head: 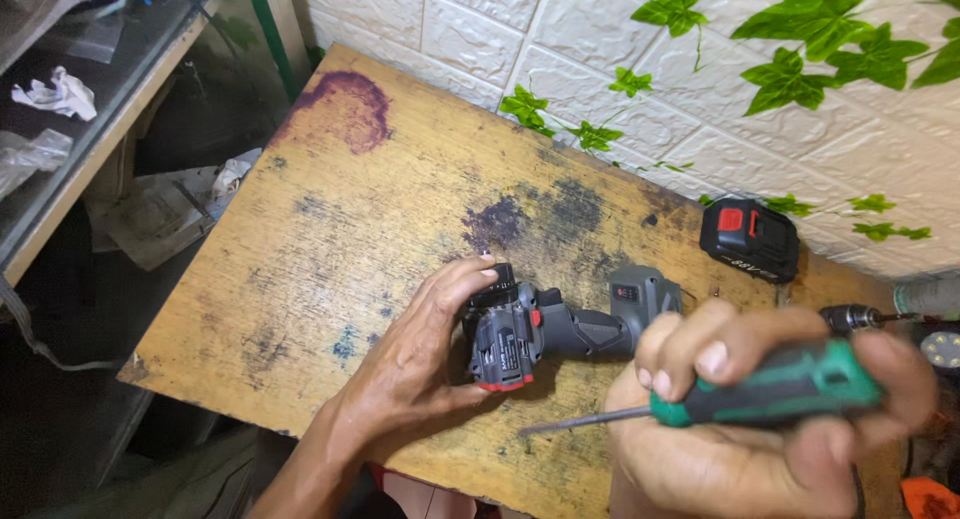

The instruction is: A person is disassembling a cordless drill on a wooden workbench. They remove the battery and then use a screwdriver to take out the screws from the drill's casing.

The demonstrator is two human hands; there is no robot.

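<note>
Drill (560,324) lies on its side on the table (330,239), steadied by one hand while the other holds a screwdriver (740,394).

Grey and black with red trim, the drill rests near the table's front edge, its head end toward the left hand (420,364). That hand cups the head end, fingers curled over the top and thumb underneath, grasping the drill. The right hand (740,419) is clenched around the screwdriver's green handle, close to the camera, with the thin metal shaft pointing left, its tip over the table just below the drill and apart from it. A black battery (750,239) with a red catch sits by itself near the white brick wall (600,49), well apart from the drill. Green leaves (830,49) trail across the wall. The worn wooden table is stained dark and purple.
</note>
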